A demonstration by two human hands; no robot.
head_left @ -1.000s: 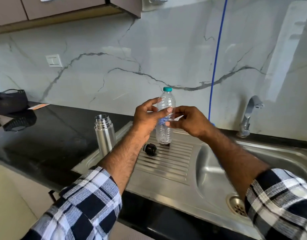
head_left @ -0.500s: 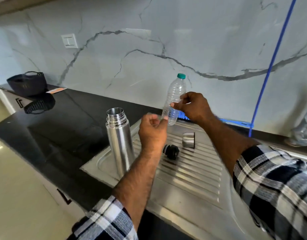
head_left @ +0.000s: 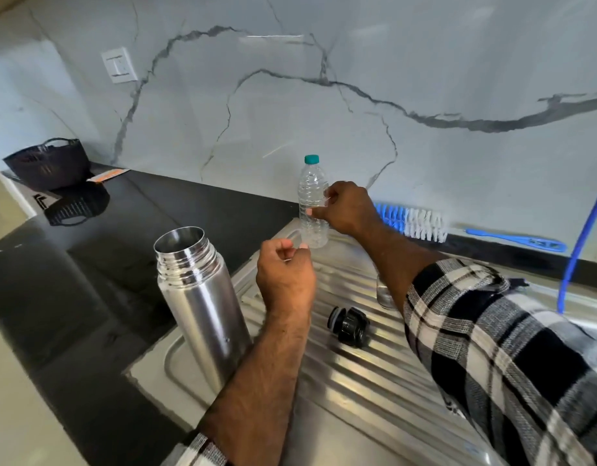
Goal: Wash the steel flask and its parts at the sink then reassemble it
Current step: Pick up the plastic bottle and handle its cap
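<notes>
The steel flask (head_left: 203, 297) stands upright and uncapped at the left edge of the ribbed drainboard (head_left: 357, 381). Its black stopper (head_left: 348, 326) lies on its side on the ribs. The steel cap (head_left: 384, 295) is mostly hidden behind my right forearm. My right hand (head_left: 349, 210) pinches a clear plastic bottle (head_left: 310, 193) with a teal cap and holds it upright at the back of the drainboard. My left hand (head_left: 285, 274) hovers between the flask and the bottle, its fingers curled, with nothing visible in it.
A blue and white bottle brush (head_left: 412, 224) lies along the marble wall behind my right arm. A blue hose (head_left: 579, 243) hangs at the right. A black basket (head_left: 48, 163) sits on the black counter (head_left: 88, 264) far left, below a wall switch (head_left: 119, 65).
My left hand has let go of the plastic bottle and dropped lower. My right hand keeps the bottle and has carried it back toward the wall. The view has swung left and down.
</notes>
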